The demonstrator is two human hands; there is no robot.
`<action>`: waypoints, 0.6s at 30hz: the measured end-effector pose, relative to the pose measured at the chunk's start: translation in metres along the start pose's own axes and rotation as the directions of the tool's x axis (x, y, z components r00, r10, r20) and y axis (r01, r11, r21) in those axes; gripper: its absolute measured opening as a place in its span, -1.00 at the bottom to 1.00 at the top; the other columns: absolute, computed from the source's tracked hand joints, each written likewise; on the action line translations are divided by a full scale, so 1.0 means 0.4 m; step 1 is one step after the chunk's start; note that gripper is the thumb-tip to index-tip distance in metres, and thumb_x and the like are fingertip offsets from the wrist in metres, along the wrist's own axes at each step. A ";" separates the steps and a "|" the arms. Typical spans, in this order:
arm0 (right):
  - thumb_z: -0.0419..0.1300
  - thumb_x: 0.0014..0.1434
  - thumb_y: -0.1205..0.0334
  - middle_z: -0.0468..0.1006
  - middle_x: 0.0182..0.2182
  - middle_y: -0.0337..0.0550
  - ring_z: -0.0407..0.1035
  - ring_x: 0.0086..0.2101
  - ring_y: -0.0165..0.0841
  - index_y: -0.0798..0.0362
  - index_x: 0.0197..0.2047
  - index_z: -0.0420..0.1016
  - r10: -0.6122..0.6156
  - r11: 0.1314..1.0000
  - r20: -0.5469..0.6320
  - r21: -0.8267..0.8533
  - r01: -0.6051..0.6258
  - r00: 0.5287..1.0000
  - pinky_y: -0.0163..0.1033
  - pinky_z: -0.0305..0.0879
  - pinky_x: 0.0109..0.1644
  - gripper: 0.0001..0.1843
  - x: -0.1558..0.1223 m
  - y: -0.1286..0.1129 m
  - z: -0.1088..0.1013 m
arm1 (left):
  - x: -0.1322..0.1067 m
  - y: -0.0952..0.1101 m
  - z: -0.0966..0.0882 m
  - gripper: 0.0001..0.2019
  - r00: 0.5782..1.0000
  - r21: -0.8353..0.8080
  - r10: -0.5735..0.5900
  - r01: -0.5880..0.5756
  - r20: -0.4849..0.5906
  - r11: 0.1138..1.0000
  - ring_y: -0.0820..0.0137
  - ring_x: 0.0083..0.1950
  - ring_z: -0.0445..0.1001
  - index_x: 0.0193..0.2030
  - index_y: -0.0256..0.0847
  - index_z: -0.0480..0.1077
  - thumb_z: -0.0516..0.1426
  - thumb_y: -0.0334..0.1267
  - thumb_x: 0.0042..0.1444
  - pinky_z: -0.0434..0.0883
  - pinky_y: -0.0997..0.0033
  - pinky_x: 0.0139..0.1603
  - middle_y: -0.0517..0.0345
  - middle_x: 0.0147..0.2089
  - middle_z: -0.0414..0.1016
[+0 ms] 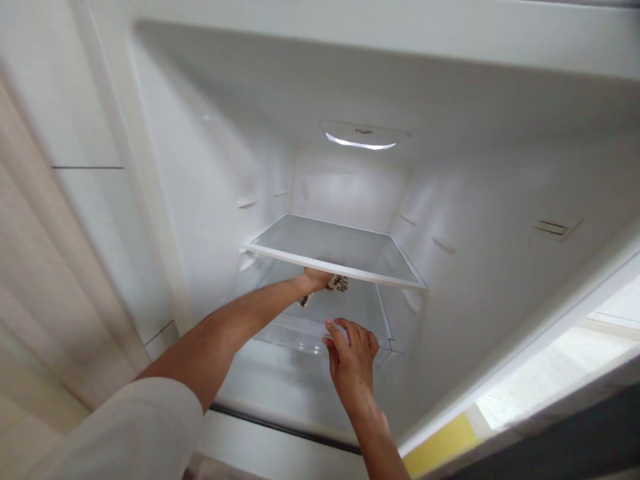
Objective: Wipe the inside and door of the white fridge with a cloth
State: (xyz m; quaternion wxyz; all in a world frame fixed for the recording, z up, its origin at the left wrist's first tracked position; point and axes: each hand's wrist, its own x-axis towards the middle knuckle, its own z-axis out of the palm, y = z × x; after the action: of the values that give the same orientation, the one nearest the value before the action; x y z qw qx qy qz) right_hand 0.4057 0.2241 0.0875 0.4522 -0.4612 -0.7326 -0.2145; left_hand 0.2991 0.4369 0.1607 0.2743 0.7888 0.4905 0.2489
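Inside a white fridge, my left hand [319,277] reaches in below the upper glass shelf [335,245]. It is closed on a white cloth [339,284] with a dark pattern, and part of the cloth shows on either side of the hand. The shelf's front edge partly covers the fingers. Beneath the cloth is a lower clear shelf [350,313] with a transparent front edge. My right hand [354,353] is in front of that edge, fingers loosely bent and apart from the thumb, with nothing seen in it. Whether it touches the edge is unclear.
A lit lamp [363,141] is set in the fridge ceiling. Shelf supports [444,245] stick out from both side walls. A small switch [553,229] is on the right wall. The open door side shows a yellow patch [443,443] at lower right.
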 end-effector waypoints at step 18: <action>0.11 0.48 0.30 0.60 -0.09 -0.10 0.36 -0.10 -0.20 -0.01 0.12 0.48 -0.023 0.999 -0.019 -0.027 0.023 1.000 -0.07 0.06 0.10 -0.78 -0.006 0.008 0.006 | -0.195 -0.100 -0.214 -0.72 0.953 0.367 0.079 0.035 -0.293 0.929 0.07 0.34 0.36 0.08 -0.22 0.49 0.21 -0.15 0.31 0.25 -0.21 0.40 -0.08 0.25 0.48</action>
State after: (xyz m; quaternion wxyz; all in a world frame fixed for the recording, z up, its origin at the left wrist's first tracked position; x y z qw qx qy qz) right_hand 0.4077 0.2260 0.0840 0.4505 -0.4568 -0.7305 -0.2340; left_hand 0.1862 0.3966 0.1863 0.0403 0.7842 0.5556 0.2733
